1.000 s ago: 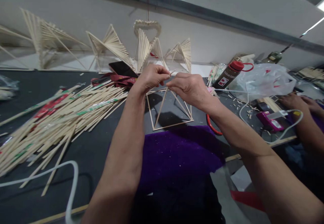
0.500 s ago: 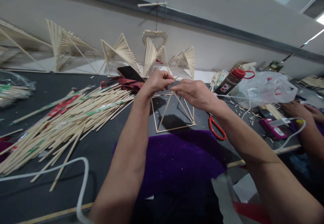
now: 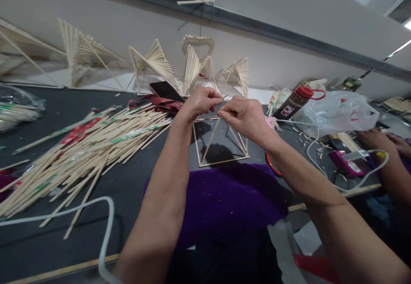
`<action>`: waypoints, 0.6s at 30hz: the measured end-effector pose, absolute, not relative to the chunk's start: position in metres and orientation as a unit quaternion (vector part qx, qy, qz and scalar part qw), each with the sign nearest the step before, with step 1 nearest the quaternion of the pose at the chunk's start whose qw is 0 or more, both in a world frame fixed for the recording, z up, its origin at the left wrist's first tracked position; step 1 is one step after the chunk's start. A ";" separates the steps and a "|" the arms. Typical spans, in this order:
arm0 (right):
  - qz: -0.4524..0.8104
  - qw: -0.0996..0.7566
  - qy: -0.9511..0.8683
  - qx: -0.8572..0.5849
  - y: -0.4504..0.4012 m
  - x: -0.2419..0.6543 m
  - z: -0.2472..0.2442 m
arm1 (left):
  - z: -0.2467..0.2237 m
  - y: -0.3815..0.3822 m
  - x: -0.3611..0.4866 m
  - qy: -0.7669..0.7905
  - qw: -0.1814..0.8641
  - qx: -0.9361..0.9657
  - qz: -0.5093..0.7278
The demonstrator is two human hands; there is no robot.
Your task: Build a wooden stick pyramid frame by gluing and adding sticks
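Note:
A small frame of wooden sticks, with a square base and slanting sticks rising towards a top, stands on the dark table in front of me. Above it, my left hand is closed in a pinch, and the end of a thin wooden stick pokes out past its fingertips. Close beside it my right hand is also closed, thumb and fingers pressed together at the frame's top. Whatever lies between the right fingertips is hidden. Red-handled scissors lie partly covered by my right forearm.
Loose wooden sticks are heaped at left. Twisted stick models line the wall. A purple cloth hangs over the front edge. At right are a bottle, a plastic bag, white cables and another person's hands.
My right hand's fingers, stretched out before, have curled into a pinch near the frame's top. My left hand keeps its pinch. The forearm now covers more of the scissors.

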State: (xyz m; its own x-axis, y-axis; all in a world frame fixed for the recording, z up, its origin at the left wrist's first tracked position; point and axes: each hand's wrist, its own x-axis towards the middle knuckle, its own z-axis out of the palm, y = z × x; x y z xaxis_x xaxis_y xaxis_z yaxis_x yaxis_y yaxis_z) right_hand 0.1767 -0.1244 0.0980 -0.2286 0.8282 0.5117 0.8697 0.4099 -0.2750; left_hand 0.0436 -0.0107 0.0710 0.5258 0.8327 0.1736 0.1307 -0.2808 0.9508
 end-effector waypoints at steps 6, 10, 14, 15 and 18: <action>-0.001 0.319 -0.759 -0.567 -0.124 0.170 0.100 | 0.067 -0.005 0.044 0.330 0.496 0.722 0.352; 0.019 0.323 -0.754 -0.571 -0.123 0.170 0.102 | 0.067 -0.006 0.044 0.332 0.495 0.722 0.352; 0.023 0.324 -0.752 -0.574 -0.124 0.169 0.104 | 0.067 -0.007 0.046 0.344 0.495 0.716 0.353; 0.021 0.324 -0.752 -0.573 -0.124 0.169 0.104 | 0.067 -0.006 0.046 0.343 0.496 0.716 0.352; 0.013 0.321 -0.756 -0.570 -0.124 0.169 0.103 | 0.066 -0.005 0.047 0.336 0.498 0.718 0.353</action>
State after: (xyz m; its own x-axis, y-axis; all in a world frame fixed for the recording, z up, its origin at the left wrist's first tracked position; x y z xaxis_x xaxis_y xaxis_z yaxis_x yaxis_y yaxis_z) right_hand 0.1688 -0.1236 0.1031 -0.1441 0.8705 0.4706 0.8535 0.3500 -0.3861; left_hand 0.0467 -0.0050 0.0658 0.5261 0.8328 0.1724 0.1312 -0.2797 0.9511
